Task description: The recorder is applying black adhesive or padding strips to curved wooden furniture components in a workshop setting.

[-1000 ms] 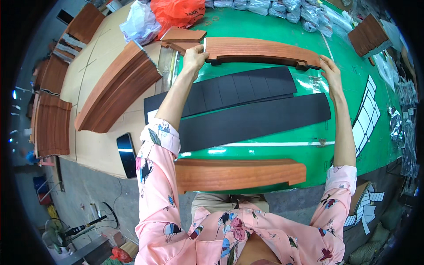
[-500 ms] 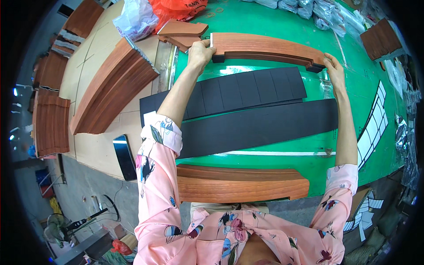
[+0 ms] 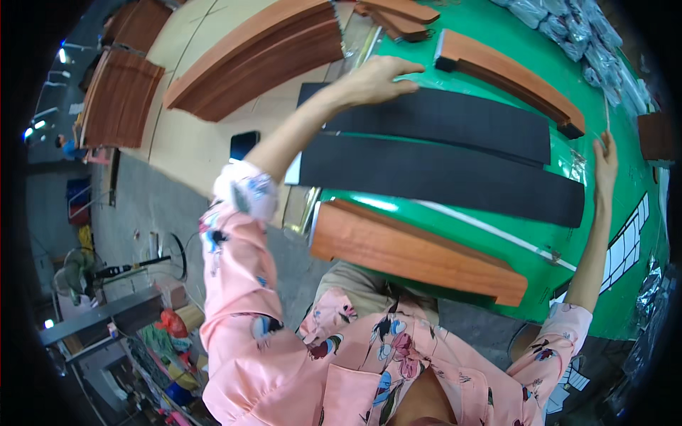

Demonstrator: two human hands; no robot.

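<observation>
A curved reddish-brown wooden piece [image 3: 513, 77] lies at the far side of the green tabletop, with dark pads under its ends. My left hand [image 3: 380, 79] hovers over the far black strip [image 3: 455, 117], fingers stretched out and holding nothing. Beyond the wooden piece's right end, my right hand [image 3: 606, 160] is raised with its fingers apart, clear of it. A second black strip [image 3: 440, 170] lies nearer to me. Along the near table edge rests another curved wooden piece [image 3: 412, 248].
Large curved wooden mouldings [image 3: 263, 64] lie on cardboard at the left, near a phone [image 3: 244, 144]. Small wooden pieces [image 3: 401, 21] sit at the back. Plastic-wrapped bundles [image 3: 554, 28] fill the far right; a white-tiled sheet [image 3: 625, 245] and a brown block [image 3: 655, 137] are at right.
Both hands have let go of the far wooden piece's ends. My left hand has drawn back from it toward me. The whole view has turned, shifting the table.
</observation>
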